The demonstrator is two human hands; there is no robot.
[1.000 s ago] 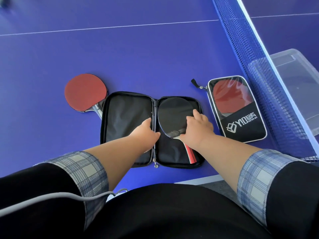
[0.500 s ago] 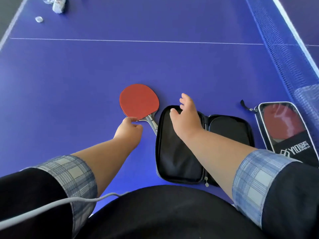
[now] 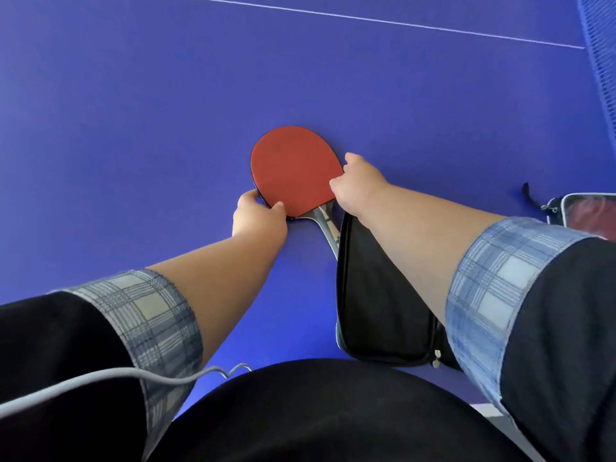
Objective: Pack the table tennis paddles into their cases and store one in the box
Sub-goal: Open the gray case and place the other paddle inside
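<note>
A red-faced paddle (image 3: 295, 170) lies on the blue table, its grey handle pointing toward the open black case (image 3: 376, 301). My left hand (image 3: 258, 216) pinches the blade's lower left edge, thumb on the red rubber. My right hand (image 3: 358, 185) grips the blade's right edge. The black case lies open just right of the handle, mostly under my right forearm. A second case with a clear window (image 3: 586, 211) holding a red paddle shows at the right edge. The box is out of view.
The blue net (image 3: 603, 61) runs along the top right. A white line (image 3: 366, 20) crosses the table at the far side. A grey cable (image 3: 100, 381) hangs over my left sleeve. The table's near edge shows at the bottom right.
My right hand has moved from the black case's left half to the red paddle's right edge. My left hand has shifted from the handle's neck onto the blade's edge. The view has swung left.
</note>
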